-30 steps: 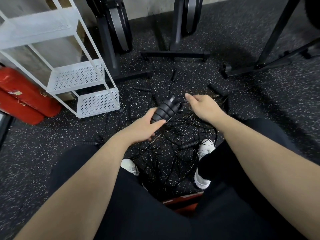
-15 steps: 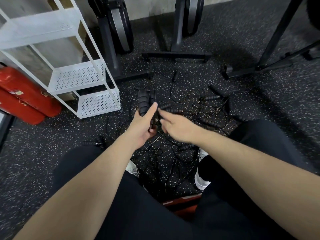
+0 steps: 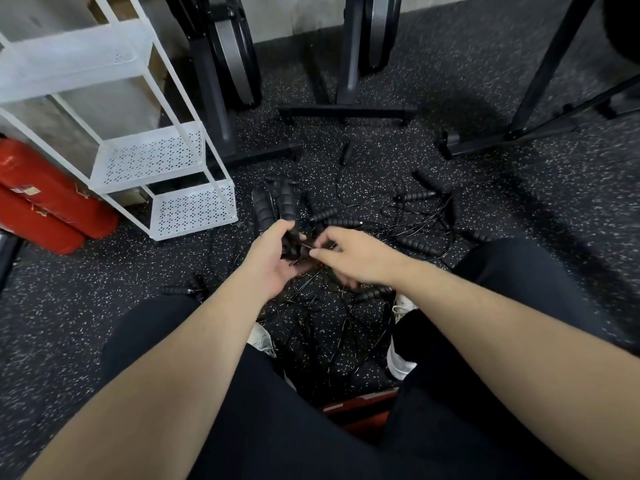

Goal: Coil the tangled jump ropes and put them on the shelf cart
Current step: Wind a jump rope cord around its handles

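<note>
Shelf cart [image 3: 194, 206], far left: white, with perforated trays; none of its visible trays holds a rope yet, so you are at the start of the task. Just right of its lowest tray, your left hand [image 3: 273, 261] grips the lower ends of 2 ribbed black handles [image 3: 275, 207], fingers curled round them, the handles standing upward out of the fist. Keep this grip firm and the 2 handles side by side: they anchor the coil.

Centre: your right hand [image 3: 349, 252] pinches a thin black cord [image 3: 304, 244] between thumb and fingertips, just beside the left hand. Feed the cord from here, drawing only the strand that leads from the held handles; pulling a crossing strand would likely tighten the knot.

Below and right: the tangled jump ropes [image 3: 408, 216] lie spread on the speckled floor [image 3: 450, 81] between your knees and the machine frames, with several loose handles scattered among the loops. Lift the chosen rope clear of this pile, then wind even loops against the handles. Judge the coil finished only when no strand trails into the heap.
</note>
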Available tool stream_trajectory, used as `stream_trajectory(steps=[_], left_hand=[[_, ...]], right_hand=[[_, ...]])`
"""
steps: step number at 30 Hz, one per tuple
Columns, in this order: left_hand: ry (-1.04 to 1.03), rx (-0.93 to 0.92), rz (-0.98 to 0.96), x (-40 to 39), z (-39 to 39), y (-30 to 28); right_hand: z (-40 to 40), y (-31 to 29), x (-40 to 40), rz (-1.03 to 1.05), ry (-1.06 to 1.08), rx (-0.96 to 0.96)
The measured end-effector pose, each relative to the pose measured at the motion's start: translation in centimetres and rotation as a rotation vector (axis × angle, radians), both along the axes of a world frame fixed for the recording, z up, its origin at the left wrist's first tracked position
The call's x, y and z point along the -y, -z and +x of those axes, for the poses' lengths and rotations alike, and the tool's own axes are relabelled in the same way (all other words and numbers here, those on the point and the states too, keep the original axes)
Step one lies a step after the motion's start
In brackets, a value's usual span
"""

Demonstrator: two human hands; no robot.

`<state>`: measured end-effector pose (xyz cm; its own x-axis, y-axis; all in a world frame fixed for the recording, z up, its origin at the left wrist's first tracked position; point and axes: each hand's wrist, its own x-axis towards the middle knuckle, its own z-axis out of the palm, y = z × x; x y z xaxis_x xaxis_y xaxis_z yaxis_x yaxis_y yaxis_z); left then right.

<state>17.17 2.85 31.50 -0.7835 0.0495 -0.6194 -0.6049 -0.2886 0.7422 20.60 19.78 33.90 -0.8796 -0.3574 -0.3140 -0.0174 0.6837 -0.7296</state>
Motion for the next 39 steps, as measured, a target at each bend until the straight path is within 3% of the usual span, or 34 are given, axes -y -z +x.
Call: stream_trajectory(steps=[3, 8, 14, 18, 20, 22, 24, 27, 31, 39], left_hand=[[0.061, 0.002, -0.032, 0.3, 0.2, -1.3], [0.011, 0.014, 0.068, 1.0, 0.1, -2.9], [0.063, 0.032, 0.315, 2.3, 0.0, -3.8], [0.113, 0.034, 0.417, 3.1, -0.2, -3.9], [0.21, 0.022, 0.445, 3.7, -0.2, -3.9], [0.352, 0.01, 0.471, 3.9, 0.1, -3.9], [0.468, 0.016, 0.41, 3.9, 0.3, -4.0], [0.64, -0.011, 0.169, 3.2, 0.8, -4.6], [0.962, -0.017, -0.03, 2.4, 1.7, -4.9], [1.249, -0.078, -0.231, 1.7, 2.1, -4.8]], right_hand=[[-0.7, -0.5, -2.0, 0.007, 0.013, 0.038], [-1.2, -1.1, -3.8, -0.281, -0.042, 0.131], [-1.4, -1.2, -5.1, -0.127, 0.024, 0.177], [-2.1, -1.2, -6.4, -0.37, -0.056, 0.29], [-2.1, -1.2, -6.9, -0.314, -0.04, 0.27], [-2.1, -1.3, -7.1, -0.125, 0.027, 0.218], [-2.4, -0.9, -7.1, 0.017, 0.118, 0.188], [-3.0, -0.2, -6.9, 0.001, 0.204, 0.152], [-3.3, 0.7, -6.9, -0.065, 0.057, 0.122], [-3.5, 0.3, -7.0, -0.072, 0.025, 0.165]])
